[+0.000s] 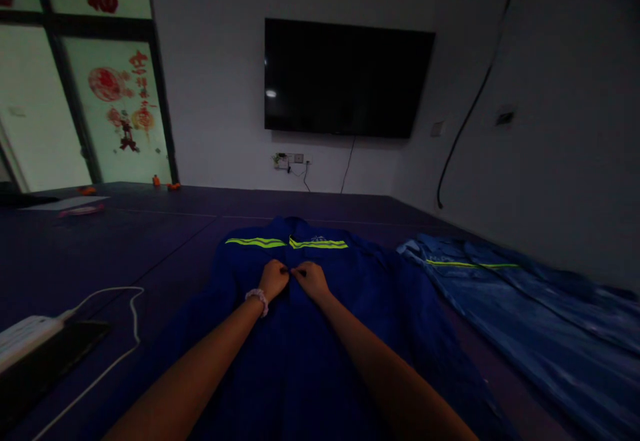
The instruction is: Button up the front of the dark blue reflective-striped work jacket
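The dark purple floor [170, 237] is stretching to the walls, carrying a deep-blue jacket [295, 354] at lower center and a paler blue garment [520, 321] at lower right. A white cable [136, 324] is curling beside a dark slab [57, 364] at lower left; a pale sheet [63, 203] and pink object [81, 211] are lying at middle left.

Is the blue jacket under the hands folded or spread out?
Spread out: the blue jacket lies flat, its collar and yellow stripes showing.

A black television [347, 79] hangs on a dim, pale wall [213, 94].
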Tool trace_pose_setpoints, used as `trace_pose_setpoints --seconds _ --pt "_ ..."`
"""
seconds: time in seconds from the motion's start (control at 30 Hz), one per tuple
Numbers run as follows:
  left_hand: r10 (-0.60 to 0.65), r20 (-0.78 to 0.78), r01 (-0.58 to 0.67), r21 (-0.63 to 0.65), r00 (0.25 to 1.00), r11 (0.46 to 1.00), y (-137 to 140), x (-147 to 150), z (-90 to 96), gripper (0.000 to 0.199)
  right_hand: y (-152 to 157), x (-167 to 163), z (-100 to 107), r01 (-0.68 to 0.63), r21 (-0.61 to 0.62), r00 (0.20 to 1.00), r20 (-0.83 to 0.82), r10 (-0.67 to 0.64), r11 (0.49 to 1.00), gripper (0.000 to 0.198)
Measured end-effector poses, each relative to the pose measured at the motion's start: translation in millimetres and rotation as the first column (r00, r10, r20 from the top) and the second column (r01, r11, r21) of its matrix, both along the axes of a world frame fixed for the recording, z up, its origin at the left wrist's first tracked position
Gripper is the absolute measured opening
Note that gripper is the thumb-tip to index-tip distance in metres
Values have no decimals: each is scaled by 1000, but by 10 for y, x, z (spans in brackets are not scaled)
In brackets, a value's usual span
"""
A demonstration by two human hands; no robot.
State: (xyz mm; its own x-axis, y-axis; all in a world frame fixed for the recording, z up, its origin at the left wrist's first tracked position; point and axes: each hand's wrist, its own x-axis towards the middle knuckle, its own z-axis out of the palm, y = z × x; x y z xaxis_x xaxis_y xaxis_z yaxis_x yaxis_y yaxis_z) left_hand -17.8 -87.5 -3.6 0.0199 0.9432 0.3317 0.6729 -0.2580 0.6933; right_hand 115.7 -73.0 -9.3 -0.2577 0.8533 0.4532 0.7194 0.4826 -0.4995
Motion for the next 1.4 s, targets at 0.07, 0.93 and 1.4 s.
trace_pose_setpoints --seconds 0.07,0.93,1.4 --pt "-4 -21 5 52 1000 999 -46 -15 10 11 -20 -17 -2 -16 24 1000 23 15 1000 22" --pt "-140 129 121 144 982 982 -122 -29 42 24 -178 -37 120 26 -27 992 122 -22 999 35" --pt "-42 83 35 93 996 995 -82 -49 8 7 48 -5 -34 35 -97 995 -91 -44 995 18"
